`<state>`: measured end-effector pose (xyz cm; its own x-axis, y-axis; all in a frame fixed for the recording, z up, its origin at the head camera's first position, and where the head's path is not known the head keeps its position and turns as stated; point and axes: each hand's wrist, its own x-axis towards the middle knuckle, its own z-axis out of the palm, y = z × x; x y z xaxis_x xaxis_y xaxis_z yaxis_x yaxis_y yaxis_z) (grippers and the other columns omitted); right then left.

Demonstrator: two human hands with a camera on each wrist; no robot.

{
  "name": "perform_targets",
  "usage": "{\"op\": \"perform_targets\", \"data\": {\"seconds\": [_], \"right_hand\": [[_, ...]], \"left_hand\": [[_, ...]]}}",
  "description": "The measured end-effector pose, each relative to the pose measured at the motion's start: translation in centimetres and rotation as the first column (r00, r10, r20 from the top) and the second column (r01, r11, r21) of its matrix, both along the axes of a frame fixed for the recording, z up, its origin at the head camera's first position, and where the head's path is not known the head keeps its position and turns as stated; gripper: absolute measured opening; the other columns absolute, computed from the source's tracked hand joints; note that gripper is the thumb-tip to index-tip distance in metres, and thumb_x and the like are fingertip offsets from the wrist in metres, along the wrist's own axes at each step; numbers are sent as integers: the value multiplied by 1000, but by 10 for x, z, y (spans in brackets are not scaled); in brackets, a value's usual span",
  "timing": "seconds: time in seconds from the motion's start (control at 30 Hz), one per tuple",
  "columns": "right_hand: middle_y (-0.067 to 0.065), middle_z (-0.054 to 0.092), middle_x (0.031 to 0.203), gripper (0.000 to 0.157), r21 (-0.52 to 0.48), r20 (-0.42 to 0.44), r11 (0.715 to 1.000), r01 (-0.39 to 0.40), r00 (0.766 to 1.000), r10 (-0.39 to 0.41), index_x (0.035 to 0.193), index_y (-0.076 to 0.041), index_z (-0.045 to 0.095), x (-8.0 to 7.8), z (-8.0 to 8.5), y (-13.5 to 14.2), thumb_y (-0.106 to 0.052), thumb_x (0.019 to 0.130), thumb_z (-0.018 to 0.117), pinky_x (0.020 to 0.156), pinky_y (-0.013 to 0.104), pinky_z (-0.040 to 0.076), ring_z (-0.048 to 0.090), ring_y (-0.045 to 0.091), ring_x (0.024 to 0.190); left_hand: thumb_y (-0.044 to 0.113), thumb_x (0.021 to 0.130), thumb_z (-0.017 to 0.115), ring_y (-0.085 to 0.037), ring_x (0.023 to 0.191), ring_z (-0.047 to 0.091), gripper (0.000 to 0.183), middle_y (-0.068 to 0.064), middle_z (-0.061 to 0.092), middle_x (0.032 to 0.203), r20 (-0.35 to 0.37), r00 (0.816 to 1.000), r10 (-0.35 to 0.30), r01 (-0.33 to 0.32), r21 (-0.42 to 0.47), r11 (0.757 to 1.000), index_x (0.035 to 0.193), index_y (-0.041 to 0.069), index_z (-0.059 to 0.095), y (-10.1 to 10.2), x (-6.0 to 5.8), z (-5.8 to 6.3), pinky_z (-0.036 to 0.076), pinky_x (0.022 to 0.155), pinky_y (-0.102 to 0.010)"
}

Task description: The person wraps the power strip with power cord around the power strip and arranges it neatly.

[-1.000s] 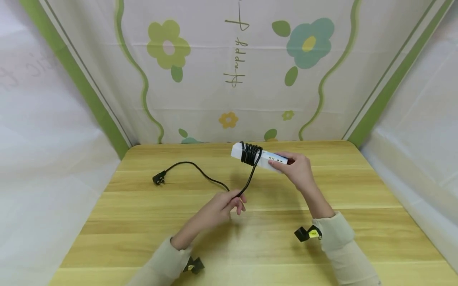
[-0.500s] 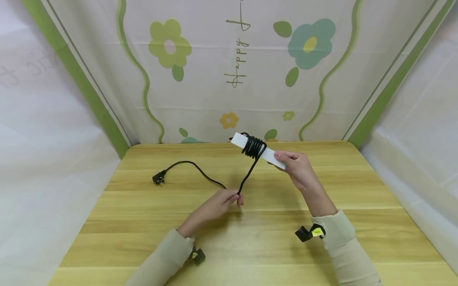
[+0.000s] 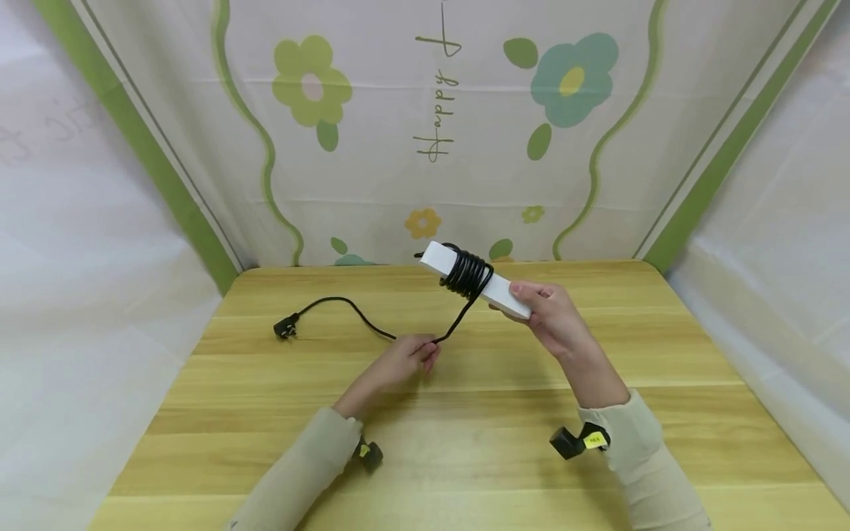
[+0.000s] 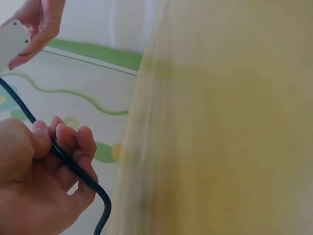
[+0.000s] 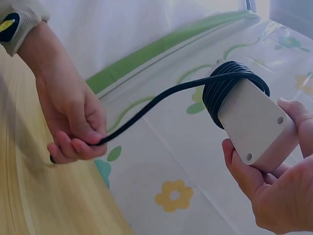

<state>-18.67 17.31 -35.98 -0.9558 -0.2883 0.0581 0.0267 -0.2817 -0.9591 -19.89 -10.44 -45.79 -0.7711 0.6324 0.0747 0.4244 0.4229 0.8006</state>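
Note:
A white power strip [image 3: 438, 258] is held above the table by my right hand [image 3: 554, 317], which grips its near end between thumb and fingers. Several turns of black cord [image 5: 215, 98] are wound round the strip's other half. From the coil the cord runs down to my left hand [image 3: 405, 358], which pinches it between thumb and fingers, as the left wrist view shows at the left thumb [image 4: 41, 139]. Beyond that hand the loose cord curves left to a black plug [image 3: 286, 326] lying on the table. In the right wrist view the strip's flat back with screw holes shows.
The wooden table [image 3: 232, 428] spreads under both hands. A white cloth with printed flowers [image 3: 425, 177] hangs behind it, and white side sheets [image 3: 99, 243] stand left and right. Small black devices [image 3: 567, 442] are strapped at both wrists.
The strip has turned over from its socket side to its plain back and its far end has risen. My left hand has moved slightly up and left with the cord; the plug has shifted slightly left.

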Motion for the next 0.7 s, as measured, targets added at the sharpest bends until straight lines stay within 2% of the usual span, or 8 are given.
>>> {"op": "perform_targets", "data": {"seconds": [0.07,0.17,0.33,0.47,0.57,0.7], "right_hand": [[3,76,94,26,4,-15,1000,-31,999,31,93,-13,78,2,3,1,-8,99,53,75,18,55,71,11,86],[3,77,91,25,18,-39,998,-63,997,63,93,-14,79,5,4,-2,-11,99,55,74,19,54,69,9,86],[2,77,91,24,43,-61,992,-116,991,119,95,-15,79,11,5,-8,-14,99,56,75,19,53,68,9,87],[1,78,91,23,66,-63,984,-164,984,168,98,-17,79,15,4,-11,-15,100,56,74,19,54,68,8,88],[1,78,92,21,76,-73,979,-187,979,193,100,-18,79,18,3,-12,-15,100,58,74,20,54,68,9,88],[0,78,92,21,96,-100,970,-224,967,234,103,-21,79,20,2,-14,-14,99,60,75,21,55,68,8,88]], "left_hand": [[7,108,37,-14,69,57,31,-5,59,74,3,1000,12,-12,-11,1000,98,-7,63,3,-2,4,48,71,-23],[8,108,38,-12,68,54,31,-3,58,73,-30,1000,1,-2,-27,1000,94,-5,62,6,-7,7,47,70,-24],[12,107,41,-7,66,52,31,-2,58,72,-149,989,-4,-7,-73,997,82,5,58,13,-15,13,47,68,-21],[11,107,42,-8,66,57,32,-4,61,71,-197,980,20,-36,-75,997,81,4,59,17,-22,15,49,67,-19],[5,106,42,-16,65,62,30,-6,62,70,-218,975,52,-58,-23,998,84,0,62,15,-28,15,49,64,-20],[-3,103,43,-21,67,63,25,-12,65,72,-180,981,67,-54,77,996,86,0,61,10,-34,20,50,64,-23]]}}
